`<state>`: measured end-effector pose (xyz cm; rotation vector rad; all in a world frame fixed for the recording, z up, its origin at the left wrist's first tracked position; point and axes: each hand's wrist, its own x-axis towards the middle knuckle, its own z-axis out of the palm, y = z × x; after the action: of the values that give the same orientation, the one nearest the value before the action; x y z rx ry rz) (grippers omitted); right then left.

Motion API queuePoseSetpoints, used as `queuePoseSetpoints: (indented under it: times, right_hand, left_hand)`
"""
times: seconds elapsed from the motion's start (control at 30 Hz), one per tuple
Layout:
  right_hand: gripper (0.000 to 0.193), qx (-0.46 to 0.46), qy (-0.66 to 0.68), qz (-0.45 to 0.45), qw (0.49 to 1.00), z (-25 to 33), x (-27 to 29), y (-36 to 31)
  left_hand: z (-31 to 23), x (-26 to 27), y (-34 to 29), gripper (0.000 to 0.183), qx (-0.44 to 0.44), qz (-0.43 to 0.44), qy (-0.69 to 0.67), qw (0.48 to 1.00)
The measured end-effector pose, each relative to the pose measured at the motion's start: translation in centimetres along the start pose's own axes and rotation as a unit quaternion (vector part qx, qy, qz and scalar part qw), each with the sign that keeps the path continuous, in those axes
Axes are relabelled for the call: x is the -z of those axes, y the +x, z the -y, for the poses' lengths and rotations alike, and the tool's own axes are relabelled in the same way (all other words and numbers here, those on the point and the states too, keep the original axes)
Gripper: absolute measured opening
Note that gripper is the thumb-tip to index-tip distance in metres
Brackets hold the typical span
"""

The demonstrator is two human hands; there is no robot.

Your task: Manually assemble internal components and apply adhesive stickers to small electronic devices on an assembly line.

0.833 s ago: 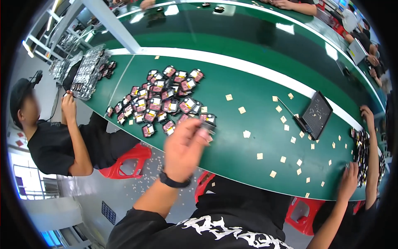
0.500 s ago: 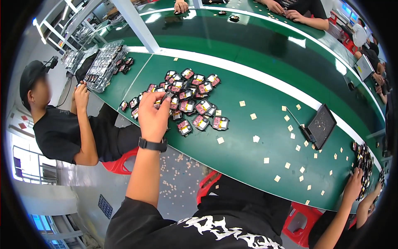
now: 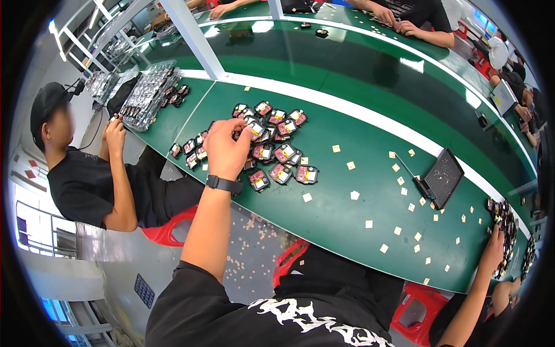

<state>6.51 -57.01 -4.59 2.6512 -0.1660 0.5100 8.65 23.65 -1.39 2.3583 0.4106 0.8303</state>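
Note:
My left hand (image 3: 229,149), wearing a black watch (image 3: 224,184), is over a pile of small black-cased electronic devices (image 3: 287,153) with pink, white and yellow faces. Its thumb and fingertips pinch one such device (image 3: 255,129) at the top of the pile. Far to the right, my right hand (image 3: 492,250) reaches into another heap of dark small parts (image 3: 506,228). Its fingers are too small and partly hidden among the parts to tell what they grip.
Small pale squares (image 3: 369,224) lie scattered across the green table (image 3: 329,214). A black tray (image 3: 443,178) leans near the white rail (image 3: 358,118). Clear plastic trays (image 3: 151,95) are stacked at far left, beside a seated co-worker (image 3: 87,179). Red stools (image 3: 417,315) stand below.
My left hand has moved right and slightly up, bringing the device down among the others on the pile. My right hand has shifted slightly further into the dark heap.

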Motion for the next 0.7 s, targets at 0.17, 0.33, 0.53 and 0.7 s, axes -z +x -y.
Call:
queuePoseSetpoints:
  times: [0.17,0.33,0.53,0.7]
  right_hand:
    - [0.045,0.011,-0.011,-0.02,1.0,-1.7,-1.2,-0.5]
    - [0.053,0.017,0.034,-0.043,0.998,-2.4,1.1,-2.1]
    - [0.042,0.071,0.018,-0.117,0.99,2.8,3.3,0.8]
    - [0.029,0.054,-0.002,-0.119,0.991,3.1,5.8,0.2]
  left_hand:
    - [-2.0,0.8,-1.4,0.019,-0.021,-0.038,0.046,0.998]
    - [-4.6,0.2,-3.2,0.016,-0.112,0.002,-0.012,0.994]
    - [-5.0,1.9,-6.2,0.015,-0.131,0.027,0.005,0.991]
    - [-6.1,1.5,-7.1,0.018,-0.155,0.045,-0.004,0.987]
